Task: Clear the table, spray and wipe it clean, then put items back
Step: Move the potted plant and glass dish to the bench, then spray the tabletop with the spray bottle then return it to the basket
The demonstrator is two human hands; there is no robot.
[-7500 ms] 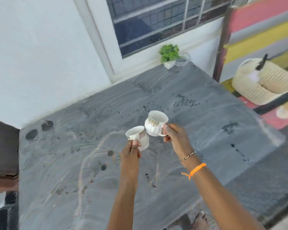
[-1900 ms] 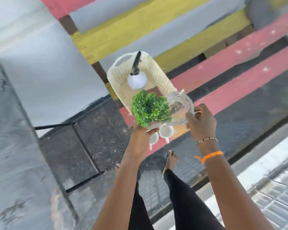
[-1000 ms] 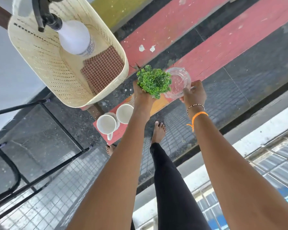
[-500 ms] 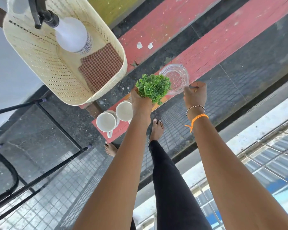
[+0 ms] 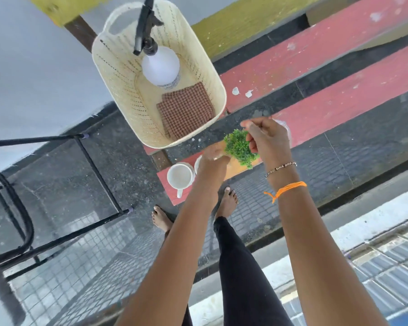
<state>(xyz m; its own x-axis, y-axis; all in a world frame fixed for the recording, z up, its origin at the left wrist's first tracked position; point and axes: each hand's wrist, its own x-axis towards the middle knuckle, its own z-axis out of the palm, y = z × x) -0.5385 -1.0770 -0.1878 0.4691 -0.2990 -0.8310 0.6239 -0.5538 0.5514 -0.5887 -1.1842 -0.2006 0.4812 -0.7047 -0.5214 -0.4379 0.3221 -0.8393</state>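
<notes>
two hands (image 5: 213,158) (image 5: 267,140) flank the plant (image 5: 239,148).

You see a cream plastic basket (image 5: 118,74) with perforated walls. Inside it, a checked woven cloth (image 5: 186,109) lies beside a frosted plastic spray bottle (image 5: 161,65). The basket rests on a red-painted wooden bench (image 5: 339,100), its paint chipped; near it stands a glossy white cup (image 5: 180,177).
</notes>
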